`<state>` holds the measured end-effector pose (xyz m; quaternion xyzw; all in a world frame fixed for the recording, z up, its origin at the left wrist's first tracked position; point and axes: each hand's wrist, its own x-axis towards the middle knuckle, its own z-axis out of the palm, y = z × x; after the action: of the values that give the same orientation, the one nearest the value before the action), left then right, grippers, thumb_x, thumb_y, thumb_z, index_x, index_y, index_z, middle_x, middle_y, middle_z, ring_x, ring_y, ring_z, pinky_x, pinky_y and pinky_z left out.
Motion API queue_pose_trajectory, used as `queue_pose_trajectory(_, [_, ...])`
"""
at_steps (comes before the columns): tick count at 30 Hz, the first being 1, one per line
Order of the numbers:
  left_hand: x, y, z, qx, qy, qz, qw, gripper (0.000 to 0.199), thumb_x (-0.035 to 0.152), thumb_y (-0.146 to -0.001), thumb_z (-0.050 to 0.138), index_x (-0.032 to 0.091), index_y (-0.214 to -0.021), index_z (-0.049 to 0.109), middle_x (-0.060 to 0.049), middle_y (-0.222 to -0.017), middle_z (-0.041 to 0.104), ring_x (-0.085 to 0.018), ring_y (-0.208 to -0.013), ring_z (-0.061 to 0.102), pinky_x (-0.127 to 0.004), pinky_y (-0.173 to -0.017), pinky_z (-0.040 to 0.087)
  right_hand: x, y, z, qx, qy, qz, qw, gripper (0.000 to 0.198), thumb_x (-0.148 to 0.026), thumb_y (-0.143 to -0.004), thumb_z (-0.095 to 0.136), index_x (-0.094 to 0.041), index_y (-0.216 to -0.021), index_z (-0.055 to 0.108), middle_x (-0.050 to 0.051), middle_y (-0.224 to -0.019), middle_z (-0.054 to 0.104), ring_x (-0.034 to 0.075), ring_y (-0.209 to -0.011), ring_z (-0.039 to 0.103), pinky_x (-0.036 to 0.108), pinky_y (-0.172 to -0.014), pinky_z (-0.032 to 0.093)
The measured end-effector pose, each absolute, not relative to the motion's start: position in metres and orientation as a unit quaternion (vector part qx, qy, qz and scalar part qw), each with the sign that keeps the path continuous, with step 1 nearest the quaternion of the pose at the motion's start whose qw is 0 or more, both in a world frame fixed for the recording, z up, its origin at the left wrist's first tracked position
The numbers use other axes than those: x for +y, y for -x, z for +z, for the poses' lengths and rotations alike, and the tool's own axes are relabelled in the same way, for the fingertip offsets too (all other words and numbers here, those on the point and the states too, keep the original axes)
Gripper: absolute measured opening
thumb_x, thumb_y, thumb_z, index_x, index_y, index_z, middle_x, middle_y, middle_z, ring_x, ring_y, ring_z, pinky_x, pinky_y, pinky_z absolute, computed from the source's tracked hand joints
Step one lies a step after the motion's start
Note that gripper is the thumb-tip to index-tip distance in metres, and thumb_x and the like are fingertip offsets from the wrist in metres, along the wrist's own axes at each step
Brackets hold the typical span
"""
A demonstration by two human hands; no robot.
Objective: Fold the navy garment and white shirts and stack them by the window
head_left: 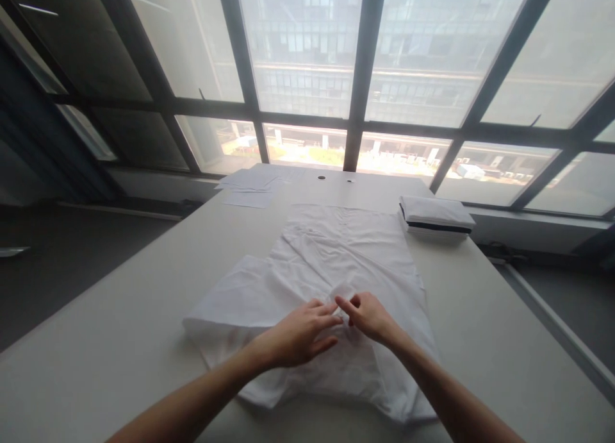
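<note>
A thin white shirt [350, 244] lies spread over the table, wrinkled through its middle, with one sleeve [230, 295] reaching out to the left. Over the part of it nearest me, my left hand [310, 331] rests with fingers stretched and thumb apart, touching the cloth. Just to its right, my right hand [365, 311] has its fingers curled and pinched at a raised bit of the fabric. The fingertips of both hands almost meet. Exactly which part of the shirt lies beneath them is hard to make out.
The white table [158, 283] extends toward tall framed windows [307, 52]. A stack of folded white cloth [435, 212] with a dark band sits at the right edge. Loose paper sheets [250, 186] lie at the back left. Two small holes are near the far edge.
</note>
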<state>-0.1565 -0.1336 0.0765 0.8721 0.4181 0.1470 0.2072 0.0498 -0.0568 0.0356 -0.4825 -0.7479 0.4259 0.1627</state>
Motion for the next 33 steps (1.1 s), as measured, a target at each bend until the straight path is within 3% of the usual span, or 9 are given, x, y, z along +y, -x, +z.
queue_pose_trajectory(4, [-0.143, 0.155, 0.079, 0.381, -0.89, 0.12, 0.221, 0.042, 0.035, -0.092, 0.07, 0.023, -0.132, 0.064, -0.013, -0.157, 0.045, -0.033, -0.14, 0.048, -0.045, -0.115, 0.042, -0.059, -0.052, 0.033, -0.734, 0.497, 0.414, 0.206, 0.039, -0.046, -0.085, 0.061, -0.019, -0.058, 0.065, 0.003, -0.054, 0.065, 0.018, -0.053, 0.06, 0.027, -0.053, 0.04])
queue_pose_trajectory(7, [-0.148, 0.159, 0.098, 0.381, -0.887, 0.147, 0.216, 0.042, 0.033, -0.095, 0.067, 0.022, -0.135, 0.062, -0.014, -0.16, 0.041, -0.031, -0.144, 0.044, -0.042, -0.116, 0.041, -0.059, -0.057, 0.043, -0.703, 0.484, 0.432, 0.291, 0.032, -0.041, -0.086, 0.058, -0.018, -0.066, 0.067, 0.004, -0.058, 0.067, 0.018, -0.053, 0.061, 0.027, -0.053, 0.044])
queue_pose_trajectory(13, [-0.139, 0.197, 0.153, 0.442, -0.834, 0.302, 0.137, 0.036, 0.022, -0.102, 0.051, 0.026, -0.135, 0.062, -0.007, -0.147, 0.057, -0.022, -0.135, 0.054, -0.039, -0.115, 0.043, -0.036, -0.083, 0.085, -0.497, 0.382, 0.48, 0.614, 0.021, -0.039, -0.084, 0.072, -0.019, -0.085, 0.07, 0.001, -0.079, 0.072, 0.017, -0.074, 0.066, 0.029, -0.069, 0.055])
queue_pose_trajectory(16, [-0.117, 0.232, 0.156, 0.501, -0.765, 0.396, 0.081, 0.032, 0.019, -0.101, 0.047, 0.021, -0.125, 0.068, -0.008, -0.134, 0.066, -0.022, -0.127, 0.06, -0.04, -0.113, 0.045, -0.012, -0.101, 0.09, -0.355, 0.319, 0.534, 0.697, 0.016, -0.033, -0.082, 0.072, -0.02, -0.091, 0.068, 0.001, -0.088, 0.073, 0.017, -0.082, 0.07, 0.034, -0.079, 0.059])
queue_pose_trajectory(20, [-0.088, 0.275, 0.129, 0.561, -0.726, 0.392, 0.065, 0.032, 0.017, -0.095, 0.048, 0.018, -0.116, 0.072, -0.008, -0.124, 0.071, -0.022, -0.118, 0.065, -0.041, -0.109, 0.048, 0.015, -0.125, 0.065, -0.216, 0.353, 0.601, 0.684, 0.004, -0.026, -0.084, 0.063, -0.023, -0.087, 0.063, -0.001, -0.086, 0.072, 0.016, -0.084, 0.071, 0.036, -0.083, 0.062])
queue_pose_trajectory(26, [-0.081, 0.303, 0.067, 0.592, -0.725, 0.34, 0.092, 0.038, 0.015, -0.091, 0.045, 0.019, -0.114, 0.074, -0.007, -0.122, 0.072, -0.022, -0.115, 0.067, -0.038, -0.108, 0.049, 0.031, -0.143, 0.015, -0.137, 0.42, 0.647, 0.622, 0.003, -0.028, -0.089, 0.058, -0.025, -0.089, 0.06, -0.003, -0.084, 0.07, 0.016, -0.072, 0.071, 0.036, -0.068, 0.064])
queue_pose_trajectory(33, [-0.077, 0.315, 0.024, 0.604, -0.741, 0.283, 0.082, 0.039, 0.024, -0.093, 0.049, 0.023, -0.125, 0.071, -0.006, -0.123, 0.074, -0.024, -0.112, 0.065, -0.039, -0.106, 0.047, 0.041, -0.135, 0.007, -0.158, 0.473, 0.612, 0.613, 0.02, -0.012, -0.075, 0.068, -0.023, -0.089, 0.059, -0.005, -0.075, 0.068, 0.014, -0.062, 0.067, 0.03, -0.06, 0.061])
